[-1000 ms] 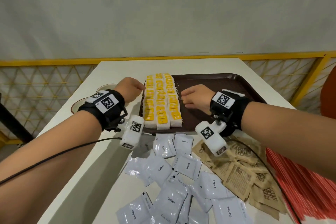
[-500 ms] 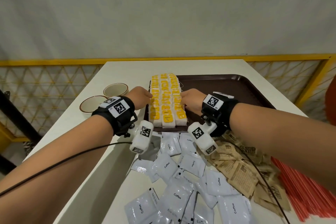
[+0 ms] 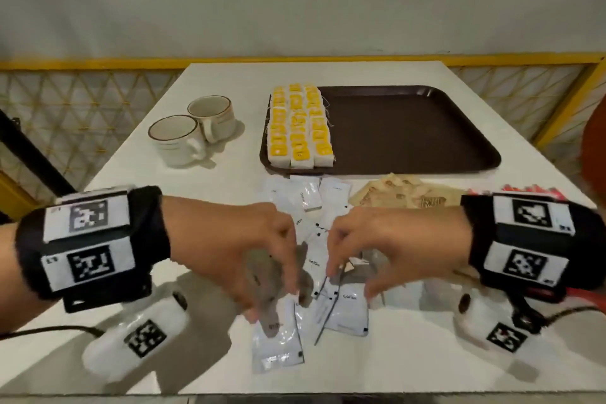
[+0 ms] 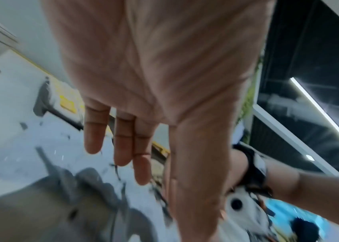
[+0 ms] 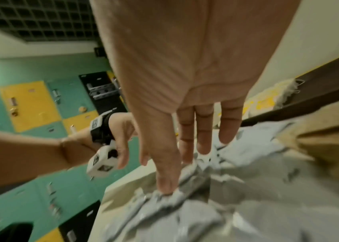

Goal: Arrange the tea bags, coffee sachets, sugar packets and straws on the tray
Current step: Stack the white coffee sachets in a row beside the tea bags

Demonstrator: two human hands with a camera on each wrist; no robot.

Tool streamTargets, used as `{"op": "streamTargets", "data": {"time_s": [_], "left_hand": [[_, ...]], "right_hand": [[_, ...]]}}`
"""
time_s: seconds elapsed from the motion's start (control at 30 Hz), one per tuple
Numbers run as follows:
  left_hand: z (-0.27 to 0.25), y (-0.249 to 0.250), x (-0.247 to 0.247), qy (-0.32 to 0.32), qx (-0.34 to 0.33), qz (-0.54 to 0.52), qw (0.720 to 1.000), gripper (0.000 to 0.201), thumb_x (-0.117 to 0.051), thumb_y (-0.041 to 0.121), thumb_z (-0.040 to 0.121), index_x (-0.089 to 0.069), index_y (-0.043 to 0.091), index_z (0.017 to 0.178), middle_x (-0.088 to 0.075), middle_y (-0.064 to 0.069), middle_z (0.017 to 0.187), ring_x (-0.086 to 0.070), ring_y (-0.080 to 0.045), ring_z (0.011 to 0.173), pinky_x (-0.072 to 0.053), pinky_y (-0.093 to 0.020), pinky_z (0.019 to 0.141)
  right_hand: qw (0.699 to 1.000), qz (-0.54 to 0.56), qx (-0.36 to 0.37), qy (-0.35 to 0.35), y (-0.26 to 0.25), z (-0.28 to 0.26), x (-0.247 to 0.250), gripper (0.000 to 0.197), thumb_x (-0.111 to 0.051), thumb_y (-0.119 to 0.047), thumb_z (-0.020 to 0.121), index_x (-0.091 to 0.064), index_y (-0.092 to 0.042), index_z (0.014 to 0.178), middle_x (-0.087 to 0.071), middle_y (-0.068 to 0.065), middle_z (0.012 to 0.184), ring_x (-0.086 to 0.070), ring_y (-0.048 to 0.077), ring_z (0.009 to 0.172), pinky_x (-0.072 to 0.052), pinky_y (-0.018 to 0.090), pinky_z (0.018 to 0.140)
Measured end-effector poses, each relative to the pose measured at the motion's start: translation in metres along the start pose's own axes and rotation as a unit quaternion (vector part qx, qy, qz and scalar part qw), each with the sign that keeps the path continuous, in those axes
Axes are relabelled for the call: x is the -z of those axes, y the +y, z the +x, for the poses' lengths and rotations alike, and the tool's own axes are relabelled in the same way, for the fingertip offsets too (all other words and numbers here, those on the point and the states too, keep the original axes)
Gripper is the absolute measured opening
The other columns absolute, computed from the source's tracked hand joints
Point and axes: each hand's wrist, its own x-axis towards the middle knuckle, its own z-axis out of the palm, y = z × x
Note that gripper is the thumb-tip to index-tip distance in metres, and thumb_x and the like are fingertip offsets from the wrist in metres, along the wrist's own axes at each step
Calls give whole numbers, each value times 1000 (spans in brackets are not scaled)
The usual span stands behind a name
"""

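Note:
A dark brown tray (image 3: pixel 410 128) lies at the far middle of the table, with yellow-and-white tea bags (image 3: pixel 300 128) in three neat rows along its left side. In front of it sits a loose pile of white coffee sachets (image 3: pixel 310 198), brown sugar packets (image 3: pixel 400 197) to their right, and red straws (image 3: pixel 528 188) at the far right. My left hand (image 3: pixel 272 302) hangs over the near sachets with straight fingers (image 4: pixel 123 147), holding nothing. My right hand (image 3: pixel 349 284) reaches down beside it, its thumb tip (image 5: pixel 165 188) touching a crumpled sachet (image 5: pixel 185 212).
Two cream cups (image 3: pixel 196 128) stand left of the tray. A yellow railing (image 3: pixel 557 92) runs behind and beside the white table (image 3: pixel 210 184). The right two thirds of the tray hold nothing. The table's near edge lies just below my hands.
Both hands have drawn back from the tea bag rows on the tray to the coffee sachet pile at the front. The cups have come into view.

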Motion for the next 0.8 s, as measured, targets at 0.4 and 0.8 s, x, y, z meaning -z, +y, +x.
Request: {"op": "streamTargets", "data": {"time_s": [0.4,0.8], "left_hand": [[10,3,-39,-10,174,205,963,47,-69,52,76,-55,51,121,-34,11,113,-29,-16,108,-35,-31,91],[11,-21,-25,60,247,66,965,22,-75,21,77,-71,18,98,-60,0,103,-51,-10,87,-33,-6,65]], "right_hand": [[995,-57,-85,-19,1,29,-22,71,-64,-41,88,-25,-34,148,-8,5,160,-10,24,145,-16,37,118],[992,-66,-83,67,6,48,-11,23,-73,-23,82,-64,-19,102,-47,1,118,-48,19,104,-44,29,88]]}}
